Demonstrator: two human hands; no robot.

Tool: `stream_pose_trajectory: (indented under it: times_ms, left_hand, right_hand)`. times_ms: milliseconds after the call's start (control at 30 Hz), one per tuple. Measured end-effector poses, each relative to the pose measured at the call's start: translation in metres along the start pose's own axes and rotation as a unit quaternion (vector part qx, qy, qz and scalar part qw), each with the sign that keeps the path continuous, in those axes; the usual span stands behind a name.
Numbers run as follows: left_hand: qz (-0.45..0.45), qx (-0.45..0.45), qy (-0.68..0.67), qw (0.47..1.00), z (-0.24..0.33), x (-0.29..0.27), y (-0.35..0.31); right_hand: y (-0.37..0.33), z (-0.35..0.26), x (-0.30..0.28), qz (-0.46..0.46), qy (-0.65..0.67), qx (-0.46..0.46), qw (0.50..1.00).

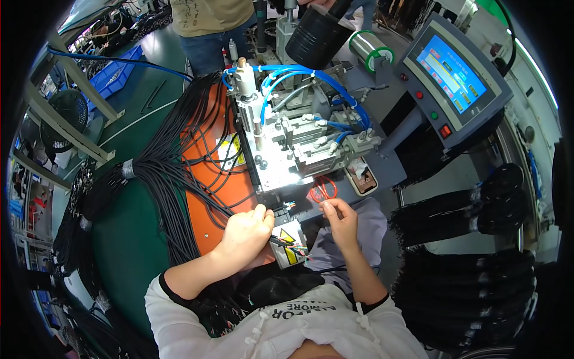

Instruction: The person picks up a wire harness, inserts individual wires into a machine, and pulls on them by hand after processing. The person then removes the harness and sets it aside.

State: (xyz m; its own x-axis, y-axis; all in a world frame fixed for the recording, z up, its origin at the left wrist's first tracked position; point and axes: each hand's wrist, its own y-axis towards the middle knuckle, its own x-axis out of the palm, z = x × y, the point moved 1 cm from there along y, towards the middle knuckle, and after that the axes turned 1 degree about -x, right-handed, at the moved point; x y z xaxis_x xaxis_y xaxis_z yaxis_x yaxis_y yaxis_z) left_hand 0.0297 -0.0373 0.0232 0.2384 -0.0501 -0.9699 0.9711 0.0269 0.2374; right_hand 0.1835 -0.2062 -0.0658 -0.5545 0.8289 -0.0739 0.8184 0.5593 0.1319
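Note:
My left hand (pixel 248 236) is closed in front of the metal bench machine (pixel 263 170), its fingers wrapped round black cables (pixel 278 241). Thin coloured wires fan out from their stripped ends. Under these ends sits a metal box with a yellow warning label (pixel 289 253). To the right, my right hand (pixel 342 223) has thumb and forefinger pinched together. Just beyond the fingertips is a red loop (pixel 323 188), thin like wire or cord; I cannot tell whether the pinch holds it. Another small coloured wire end (pixel 290 205) shows at the machine's front edge.
Black cables (pixel 158 167) spread over the orange board (pixel 200 206) at left. A control screen (pixel 451 73) stands at upper right, a solder wire spool (pixel 371 51) behind the machine. Cable bundles (pixel 466 299) hang at right. A person (pixel 216 36) stands across the bench.

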Motion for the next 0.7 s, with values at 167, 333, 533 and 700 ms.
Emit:
stream_pose_trajectory:
  times_ms: [167, 333, 533, 700]
  left_hand:
    - [-0.014, 0.003, -0.009, 1.000, 0.001, -0.003, -0.001]
    - [-0.026, 0.004, 0.003, 1.000, 0.001, -0.003, -0.002]
    - [-0.011, 0.009, 0.032, 0.999, -0.003, 0.007, -0.004]
    - [-0.022, 0.003, 0.024, 0.999, -0.002, 0.003, -0.003]
  right_hand:
    - [-0.003, 0.003, -0.001, -0.012, -0.003, 0.005, 1.000]
    - [-0.004, 0.006, -0.002, -0.014, -0.002, 0.013, 1.000]
    - [-0.006, 0.007, -0.005, -0.019, -0.005, 0.017, 1.000]
    - [-0.005, 0.009, -0.003, -0.030, -0.010, 0.027, 0.999]
